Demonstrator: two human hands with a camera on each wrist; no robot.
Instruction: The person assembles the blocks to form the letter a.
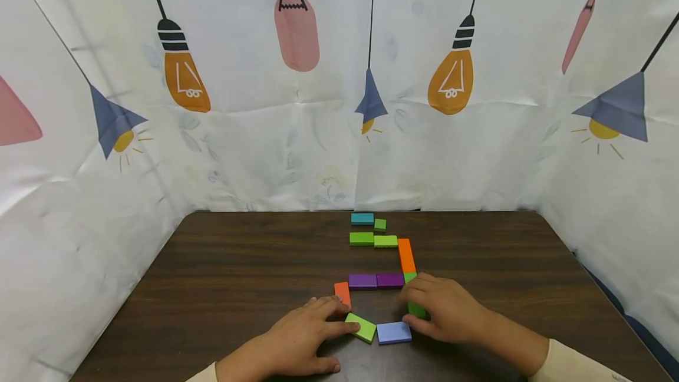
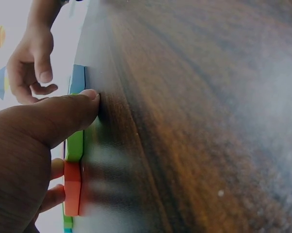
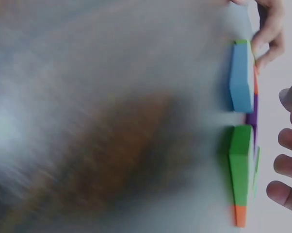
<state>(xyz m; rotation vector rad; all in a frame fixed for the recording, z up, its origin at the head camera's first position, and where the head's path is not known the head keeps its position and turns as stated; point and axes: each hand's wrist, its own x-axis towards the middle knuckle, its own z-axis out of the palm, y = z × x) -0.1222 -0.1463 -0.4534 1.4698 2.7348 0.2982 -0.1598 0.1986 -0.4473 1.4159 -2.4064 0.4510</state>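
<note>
My left hand (image 1: pixel 305 338) lies low at the near side of the blocks. One fingertip rests on the tilted lime block (image 1: pixel 363 329), and other fingertips are at the short orange block (image 1: pixel 342 292). In the left wrist view its thumb (image 2: pixel 83 104) sticks out beside the lime block's near side. My right hand (image 1: pixel 451 310) hovers over the green block (image 1: pixel 417 310), partly covering it. The right wrist view shows its fingers (image 3: pixel 287 139) loosely bent and apart from the blocks. Between the hands lies the light blue block (image 1: pixel 394 333), its left end close to the lime block.
Two purple blocks (image 1: pixel 363 281) form a row behind. A long orange block (image 1: pixel 406 256) leads back to two lime blocks (image 1: pixel 362 239). At the table's far edge are a teal block (image 1: pixel 362 219) and a small green cube (image 1: pixel 380 225). Dark wooden tabletop (image 1: pixel 239 264) surrounds them.
</note>
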